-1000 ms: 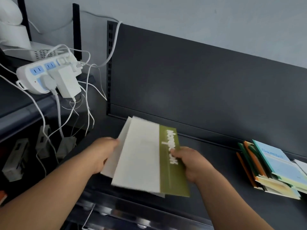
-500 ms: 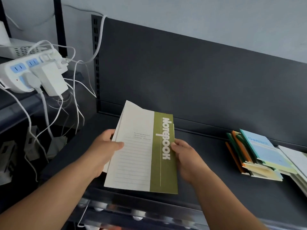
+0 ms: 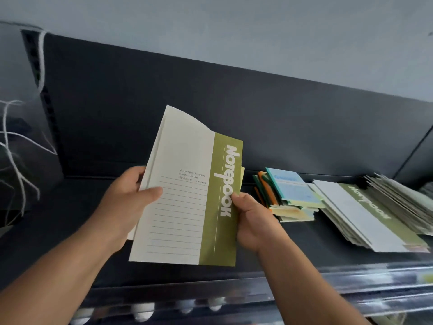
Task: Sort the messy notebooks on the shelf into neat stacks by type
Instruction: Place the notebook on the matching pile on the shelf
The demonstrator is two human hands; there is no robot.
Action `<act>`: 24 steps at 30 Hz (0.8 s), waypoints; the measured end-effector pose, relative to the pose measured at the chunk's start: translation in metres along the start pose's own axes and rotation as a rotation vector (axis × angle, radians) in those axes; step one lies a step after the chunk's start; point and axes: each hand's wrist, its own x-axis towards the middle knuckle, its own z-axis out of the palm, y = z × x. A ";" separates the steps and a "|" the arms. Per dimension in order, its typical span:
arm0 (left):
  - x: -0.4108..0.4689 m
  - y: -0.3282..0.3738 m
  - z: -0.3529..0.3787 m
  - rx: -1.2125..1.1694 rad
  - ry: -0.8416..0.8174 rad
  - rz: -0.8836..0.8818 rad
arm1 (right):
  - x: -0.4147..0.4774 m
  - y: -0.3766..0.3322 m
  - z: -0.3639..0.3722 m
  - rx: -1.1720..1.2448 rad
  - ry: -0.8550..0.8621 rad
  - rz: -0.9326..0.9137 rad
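Two-tone notebook [image 3: 187, 195], cream lined panel, olive "Notebook" band, top corner curled

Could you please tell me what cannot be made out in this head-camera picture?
Head view:
Count of notebooks held: the front notebook covers those behind it.
Small print on its cover: too small, blurred.
Title on the blue notebook: blurred.
Green notebook pile at right: smeared by motion, cut off by the frame edge.
Round objects below the shelf: blurred.
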 end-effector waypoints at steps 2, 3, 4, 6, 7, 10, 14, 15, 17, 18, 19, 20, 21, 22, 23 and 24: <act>-0.005 0.007 0.027 -0.010 -0.040 0.016 | -0.014 -0.015 -0.022 0.028 0.036 -0.033; -0.008 0.010 0.041 -0.015 -0.063 0.021 | -0.021 -0.022 -0.035 0.039 0.055 -0.050; -0.011 0.013 0.058 -0.019 -0.086 0.027 | -0.030 -0.029 -0.049 0.050 0.075 -0.068; -0.020 0.018 0.093 -0.024 -0.131 0.039 | -0.047 -0.043 -0.082 0.089 0.121 -0.100; -0.025 0.020 0.112 -0.029 -0.152 0.046 | -0.058 -0.050 -0.099 0.111 0.141 -0.115; -0.044 0.026 0.173 -0.054 -0.202 0.050 | -0.092 -0.071 -0.154 0.144 0.211 -0.164; -0.074 0.033 0.253 -0.077 -0.271 0.048 | -0.137 -0.095 -0.227 0.233 0.302 -0.208; -0.081 0.034 0.272 -0.081 -0.283 0.041 | -0.149 -0.101 -0.244 0.255 0.318 -0.208; -0.092 0.032 0.307 -0.091 -0.298 0.020 | -0.172 -0.110 -0.277 0.285 0.366 -0.217; -0.097 0.031 0.324 -0.095 -0.299 0.013 | -0.183 -0.114 -0.295 0.283 0.394 -0.235; -0.102 0.028 0.340 -0.093 -0.294 0.013 | -0.194 -0.118 -0.311 0.273 0.414 -0.258; -0.107 0.026 0.356 -0.089 -0.289 0.013 | -0.204 -0.123 -0.326 0.252 0.439 -0.288; -0.113 0.024 0.372 -0.089 -0.288 0.010 | -0.213 -0.127 -0.341 0.228 0.469 -0.314; -0.118 0.023 0.386 -0.094 -0.289 0.003 | -0.220 -0.132 -0.355 0.209 0.503 -0.338; -0.122 0.022 0.399 -0.097 -0.291 -0.006 | -0.226 -0.136 -0.368 0.198 0.530 -0.356; -0.126 0.022 0.410 -0.095 -0.294 -0.015 | -0.230 -0.140 -0.379 0.189 0.549 -0.370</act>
